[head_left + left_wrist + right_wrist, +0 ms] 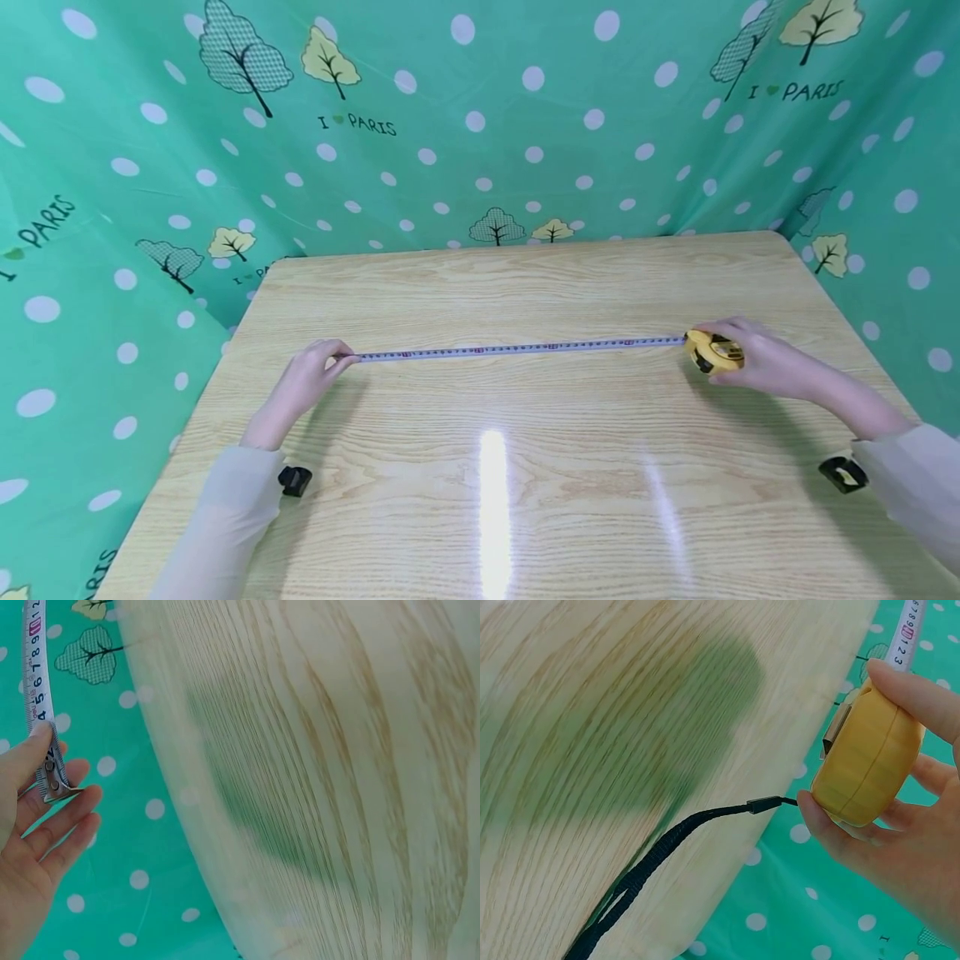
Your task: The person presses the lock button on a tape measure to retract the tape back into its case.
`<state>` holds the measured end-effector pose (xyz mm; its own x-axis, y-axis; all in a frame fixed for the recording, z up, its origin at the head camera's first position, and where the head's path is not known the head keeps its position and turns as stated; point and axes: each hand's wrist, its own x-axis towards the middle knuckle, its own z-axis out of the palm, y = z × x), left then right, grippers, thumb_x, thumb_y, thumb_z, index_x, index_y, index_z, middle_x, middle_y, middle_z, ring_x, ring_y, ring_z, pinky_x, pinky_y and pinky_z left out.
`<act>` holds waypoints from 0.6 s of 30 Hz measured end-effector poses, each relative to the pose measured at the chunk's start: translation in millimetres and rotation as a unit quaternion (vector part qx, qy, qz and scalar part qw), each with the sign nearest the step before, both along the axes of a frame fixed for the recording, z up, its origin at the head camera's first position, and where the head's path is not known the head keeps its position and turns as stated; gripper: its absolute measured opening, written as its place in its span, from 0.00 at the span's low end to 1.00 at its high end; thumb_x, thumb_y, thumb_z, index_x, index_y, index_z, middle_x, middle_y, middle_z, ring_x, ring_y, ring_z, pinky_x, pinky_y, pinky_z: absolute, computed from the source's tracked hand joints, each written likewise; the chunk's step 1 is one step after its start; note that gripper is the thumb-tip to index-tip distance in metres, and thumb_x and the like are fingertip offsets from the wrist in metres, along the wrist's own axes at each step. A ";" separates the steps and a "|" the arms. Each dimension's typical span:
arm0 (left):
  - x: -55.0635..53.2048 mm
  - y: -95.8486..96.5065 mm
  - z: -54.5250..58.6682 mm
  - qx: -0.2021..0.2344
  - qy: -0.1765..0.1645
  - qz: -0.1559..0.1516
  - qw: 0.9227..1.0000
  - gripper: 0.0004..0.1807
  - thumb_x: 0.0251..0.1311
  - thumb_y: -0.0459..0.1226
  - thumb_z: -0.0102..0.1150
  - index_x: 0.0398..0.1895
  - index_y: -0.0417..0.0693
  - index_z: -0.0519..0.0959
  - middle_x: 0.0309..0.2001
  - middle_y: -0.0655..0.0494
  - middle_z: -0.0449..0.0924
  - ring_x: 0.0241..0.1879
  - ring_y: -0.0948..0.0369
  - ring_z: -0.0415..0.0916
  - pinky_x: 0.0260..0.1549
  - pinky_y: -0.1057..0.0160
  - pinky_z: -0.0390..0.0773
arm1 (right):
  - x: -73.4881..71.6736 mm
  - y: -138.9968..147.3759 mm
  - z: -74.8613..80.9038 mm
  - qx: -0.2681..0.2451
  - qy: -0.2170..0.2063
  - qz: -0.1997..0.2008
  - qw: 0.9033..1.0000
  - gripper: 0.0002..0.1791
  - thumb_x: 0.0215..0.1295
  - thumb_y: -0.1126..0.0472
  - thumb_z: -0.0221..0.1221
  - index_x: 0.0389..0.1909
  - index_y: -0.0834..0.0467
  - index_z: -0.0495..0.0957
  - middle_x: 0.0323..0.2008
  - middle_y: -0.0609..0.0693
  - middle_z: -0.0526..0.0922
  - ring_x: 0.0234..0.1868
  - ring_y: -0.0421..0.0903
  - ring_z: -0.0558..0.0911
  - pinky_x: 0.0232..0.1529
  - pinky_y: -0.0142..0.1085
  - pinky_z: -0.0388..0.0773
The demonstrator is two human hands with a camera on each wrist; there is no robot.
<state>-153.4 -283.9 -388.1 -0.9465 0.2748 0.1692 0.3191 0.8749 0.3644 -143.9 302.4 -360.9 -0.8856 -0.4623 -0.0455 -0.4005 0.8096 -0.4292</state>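
A yellow tape measure is gripped in my right hand, with thumb and fingers round its case in the right wrist view. Its white blade stretches nearly straight across to the left, above the wooden table. My left hand pinches the blade's free end between thumb and fingers. In the left wrist view the metal end hook shows by the fingertips. A black wrist strap hangs from the case in the right wrist view.
The wooden table lies under both hands, with glare streaks near the front. Green polka-dot cloth hangs behind it and at both sides. Black wrist cameras show by the sleeves.
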 end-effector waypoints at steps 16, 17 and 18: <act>1.1 8.3 -1.4 -0.011 0.006 -0.003 1.000 0.07 0.58 0.36 0.55 0.31 0.40 0.76 0.29 0.49 0.76 0.30 0.55 0.72 0.29 0.55 0.73 | 1.2 -5.7 0.4 -0.001 0.008 -0.001 1.000 0.37 0.46 0.61 0.67 0.57 0.66 0.62 0.50 0.70 0.64 0.49 0.65 0.66 0.40 0.58 0.69; 1.0 8.9 -1.9 -0.010 0.007 -0.004 1.000 0.07 0.57 0.36 0.55 0.31 0.40 0.76 0.29 0.50 0.76 0.30 0.55 0.71 0.29 0.56 0.73 | 1.2 -6.2 0.4 -0.001 0.009 -0.001 1.000 0.37 0.46 0.61 0.67 0.57 0.66 0.62 0.50 0.70 0.64 0.48 0.65 0.66 0.40 0.58 0.69; 0.9 9.3 -2.4 -0.009 0.009 -0.006 1.000 0.06 0.57 0.36 0.55 0.30 0.40 0.76 0.28 0.50 0.76 0.30 0.55 0.71 0.28 0.56 0.73 | 1.2 -6.6 0.3 0.000 0.010 -0.001 1.000 0.37 0.46 0.60 0.67 0.57 0.66 0.62 0.50 0.70 0.64 0.48 0.65 0.66 0.39 0.57 0.69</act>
<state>-152.5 -274.6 -390.5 -0.9401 0.2888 0.1811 0.3356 0.8777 0.3421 -142.8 295.8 -360.5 -0.8872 -0.4605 -0.0280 -0.4074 0.8104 -0.4210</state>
